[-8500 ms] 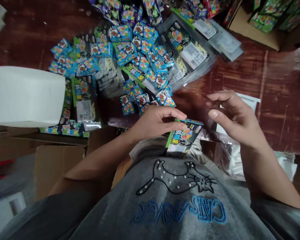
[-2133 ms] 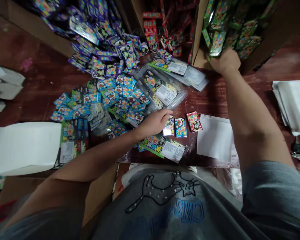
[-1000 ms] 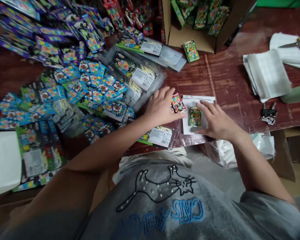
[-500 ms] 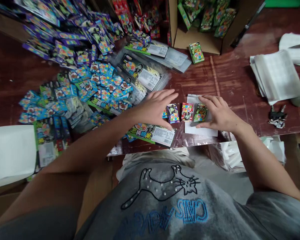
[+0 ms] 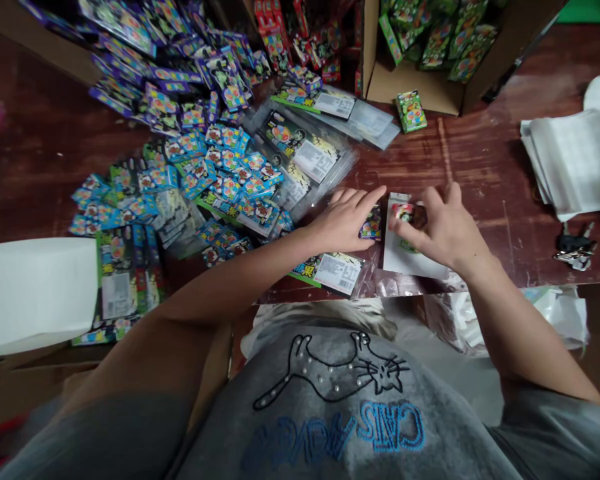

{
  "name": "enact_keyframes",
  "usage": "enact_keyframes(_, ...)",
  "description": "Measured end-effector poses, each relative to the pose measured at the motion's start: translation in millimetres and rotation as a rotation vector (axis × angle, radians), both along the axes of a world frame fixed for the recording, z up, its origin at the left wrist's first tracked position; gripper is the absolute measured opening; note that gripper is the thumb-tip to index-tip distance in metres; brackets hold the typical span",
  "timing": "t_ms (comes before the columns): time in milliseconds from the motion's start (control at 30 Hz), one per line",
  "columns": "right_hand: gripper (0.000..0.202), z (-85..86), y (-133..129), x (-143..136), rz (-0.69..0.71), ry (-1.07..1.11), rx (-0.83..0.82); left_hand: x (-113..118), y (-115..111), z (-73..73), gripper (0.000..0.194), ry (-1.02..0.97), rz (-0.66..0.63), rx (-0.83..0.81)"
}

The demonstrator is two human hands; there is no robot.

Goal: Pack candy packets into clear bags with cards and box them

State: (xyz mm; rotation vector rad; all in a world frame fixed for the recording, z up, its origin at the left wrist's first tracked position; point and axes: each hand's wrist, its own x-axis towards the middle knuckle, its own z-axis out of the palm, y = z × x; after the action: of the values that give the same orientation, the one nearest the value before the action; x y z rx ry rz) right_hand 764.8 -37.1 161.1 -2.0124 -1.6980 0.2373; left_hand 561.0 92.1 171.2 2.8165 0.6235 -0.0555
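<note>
My left hand (image 5: 353, 219) lies low over the table, fingers apart, beside a small purple box (image 5: 371, 223) that it partly covers. My right hand (image 5: 437, 223) is closed by thumb and fingertips round a small red box (image 5: 403, 213), somewhat blurred. That box is above a white card (image 5: 393, 257), and a green box (image 5: 409, 245) shows beneath my right hand. A printed clear packet (image 5: 337, 272) lies just below my left hand.
Piled blue boxes (image 5: 230, 180) and purple boxes (image 5: 180, 73) fill the left. A carton (image 5: 415, 88) of green boxes stands behind a lone green box (image 5: 411, 111). White cloths (image 5: 575, 160) and keys (image 5: 576, 245) lie right.
My right hand has gone from spread beside the green box to closed on the red box, which is now over the white card. The whole view has shifted slightly.
</note>
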Motion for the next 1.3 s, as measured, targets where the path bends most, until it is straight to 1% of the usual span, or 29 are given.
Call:
enact_keyframes(33, 0.088, -1.9, 1.0, -4.5, -0.09, 0.048, -0.042, 0.6, 3.0, -0.7, 0.106, -0.02, -0.007, -0.009)
enact_keyframes(100, 0.091, -8.6, 6.0, -14.1, -0.191, 0.141, -0.163, -5.1, 7.3, 4.3, 0.111, -0.043, -0.014, -0.014)
enact_keyframes(133, 0.092, -12.0, 8.8, -18.1, -0.208, 0.178, -0.226, -12.1, 7.7, 10.0, 0.113, -0.045, -0.029, -0.011)
enact_keyframes(200, 0.096, -15.3, 12.0, -22.1, -0.211, 0.213, -0.314, -33.6, 4.1, 25.7, 0.115, -0.014, -0.104, -0.002)
enact_keyframes(300, 0.107, -7.3, 7.3, -15.3, -0.247, 0.13, -0.321, -74.2, -9.6, 46.8, 0.108, 0.123, -0.269, 0.026)
enact_keyframes(367, 0.111, 2.6, 1.3, -4.5, -0.23, 0.026, -0.255, -95.2, -19.9, 52.0, 0.102, 0.204, -0.324, 0.066)
enact_keyframes(400, 0.113, 6.3, -0.6, 1.2, -0.17, -0.025, -0.203, -101.6, -24.7, 52.1, 0.098, 0.23, -0.333, 0.086)
enact_keyframes(433, 0.114, 8.3, -1.0, 6.3, -0.065, -0.074, -0.146, -104.9, -29.3, 51.7, 0.095, 0.241, -0.334, 0.104)
enact_keyframes(467, 0.116, 8.1, 0.6, 10.1, 0.069, -0.118, -0.089, -105.7, -34.1, 51.5, 0.092, 0.242, -0.327, 0.12)
enact_keyframes(533, 0.12, 1.2, 10.0, 12.8, 0.345, -0.188, 0.0, -102.3, -45.7, 54.5, 0.087, 0.221, -0.292, 0.15)
enact_keyframes(567, 0.122, -4.4, 17.7, 11.5, 0.45, -0.212, 0.027, -100.2, -53.2, 57.7, 0.086, 0.204, -0.261, 0.165)
enact_keyframes(600, 0.123, -10.5, 26.9, 8.6, 0.522, -0.225, 0.044, -99.3, -61.7, 61.7, 0.085, 0.187, -0.221, 0.177)
enact_keyframes(667, 0.126, -21.2, 48.5, -0.7, 0.604, -0.22, 0.056, -103.1, -81.2, 68.2, 0.084, 0.171, -0.121, 0.183)
enact_keyframes(733, 0.128, -27.3, 70.8, -12.1, 0.656, -0.195, 0.043, -115.7, -100.3, 68.4, 0.085, 0.154, -0.007, 0.168)
enact_keyframes(767, 0.127, -28.5, 80.9, -17.7, 0.682, -0.186, 0.024, -124.5, -108.6, 65.5, 0.088, 0.139, 0.058, 0.156)
enact_keyframes(833, 0.117, -28.2, 95.6, -27.9, 0.736, -0.181, -0.024, -143.6, -121.2, 55.6, 0.095, 0.096, 0.207, 0.142)
enact_keyframes(900, 0.103, -25.2, 99.4, -36.8, 0.782, -0.172, -0.024, -159.7, -129.1, 44.9, 0.103, 0.063, 0.363, 0.133)
enact_keyframes(967, 0.093, -20.4, 90.4, -45.0, 0.796, -0.131, 0.06, -169.3, -133.9, 37.8, 0.11, 0.056, 0.493, 0.121)
enact_keyframes(1000, 0.089, -17.7, 81.8, -48.9, 0.795, -0.101, 0.111, -171.7, -135.4, 36.1, 0.112, 0.052, 0.536, 0.111)
enact_keyframes(1067, 0.086, -12.3, 60.2, -55.8, 0.823, -0.038, 0.193, -173.2, -137.1, 35.5, 0.113, 0.033, 0.577, 0.09)
enact_keyframes(1100, 0.084, -10.2, 49.1, -58.6, 0.86, -0.006, 0.211, -173.1, -137.2, 35.8, 0.112, 0.019, 0.579, 0.083)
enact_keyframes(1167, 0.08, -7.8, 30.0, -62.3, 0.961, 0.069, 0.197, -172.3, -136.2, 35.9, 0.109, 0.001, 0.557, 0.066)
enact_keyframes(1233, 0.077, -8.8, 17.2, -63.3, 1.034, 0.155, 0.123, -170.7, -134.1, 33.6, 0.106, 0.001, 0.508, 0.036)
enact_keyframes(1300, 0.077, -12.8, 8.8, -62.5, 1.056, 0.213, 0.04, -167.3, -131.6, 28.4, 0.104, 0.004, 0.441, -0.007)
